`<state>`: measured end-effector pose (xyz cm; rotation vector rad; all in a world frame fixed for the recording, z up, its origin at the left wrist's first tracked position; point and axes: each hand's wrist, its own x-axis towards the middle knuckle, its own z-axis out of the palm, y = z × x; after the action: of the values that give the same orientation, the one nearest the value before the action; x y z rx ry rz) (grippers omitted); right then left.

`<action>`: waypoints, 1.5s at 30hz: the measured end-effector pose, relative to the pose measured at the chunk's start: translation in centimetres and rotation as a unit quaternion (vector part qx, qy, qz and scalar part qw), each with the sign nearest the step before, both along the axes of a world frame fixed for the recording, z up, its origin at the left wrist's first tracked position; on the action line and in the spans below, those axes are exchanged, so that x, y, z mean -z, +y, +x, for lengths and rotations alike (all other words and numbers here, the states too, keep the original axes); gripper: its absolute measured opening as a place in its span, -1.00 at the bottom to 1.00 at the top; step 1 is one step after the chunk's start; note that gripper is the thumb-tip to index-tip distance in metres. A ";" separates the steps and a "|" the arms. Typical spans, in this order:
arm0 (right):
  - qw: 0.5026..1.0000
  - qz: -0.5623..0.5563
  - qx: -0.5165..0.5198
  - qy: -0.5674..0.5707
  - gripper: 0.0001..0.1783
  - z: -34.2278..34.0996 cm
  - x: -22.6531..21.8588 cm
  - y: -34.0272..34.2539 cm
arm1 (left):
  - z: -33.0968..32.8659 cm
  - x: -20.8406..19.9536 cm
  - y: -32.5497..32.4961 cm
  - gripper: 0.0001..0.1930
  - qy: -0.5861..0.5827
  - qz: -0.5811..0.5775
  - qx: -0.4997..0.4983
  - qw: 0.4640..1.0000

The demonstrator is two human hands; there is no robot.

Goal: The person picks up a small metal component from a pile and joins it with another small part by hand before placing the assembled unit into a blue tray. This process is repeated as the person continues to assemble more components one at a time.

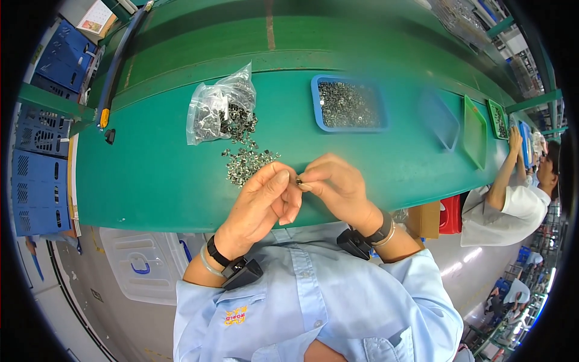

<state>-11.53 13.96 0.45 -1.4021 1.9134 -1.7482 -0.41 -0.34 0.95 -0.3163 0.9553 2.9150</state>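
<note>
A small, dark, shiny metal piece (298,180) sits at the fingertips of the right hand (341,190), pinched between thumb and forefinger, just beside the left hand (259,199), whose thumb rests near its bent forefinger while the other fingers curl loosely; whether the left hand also grips anything cannot be told. Beyond the left hand, a loose heap of small silvery metal parts (247,166) lies on the green worktop (151,175), next to a clear plastic bag (203,116) on its side with more such parts at its mouth. Farther off, a blue rectangular plastic tray (353,129) holds many small metal parts. The pinched piece is too small and covered to show its pointing direction or long axis
</note>
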 end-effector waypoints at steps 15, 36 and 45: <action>1.000 -0.008 -0.026 0.009 -0.83 0.1 -0.2 0.5 | 0.1 0.4 0.5 -0.90 0.001 -0.006 0.004 1.000; 1.000 -0.010 -0.009 0.009 -0.84 0.3 0.6 0.2 | 0.2 -0.2 0.6 -0.83 -0.034 -0.003 0.002 0.999; 1.000 -0.019 0.003 0.009 -0.84 0.4 1.0 0.1 | 0.1 -0.2 0.7 -0.86 -0.037 0.006 -0.003 0.999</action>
<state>-11.17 14.05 -0.58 -1.4314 1.9058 -1.7893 -0.33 0.39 1.17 -0.4249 0.9280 2.8900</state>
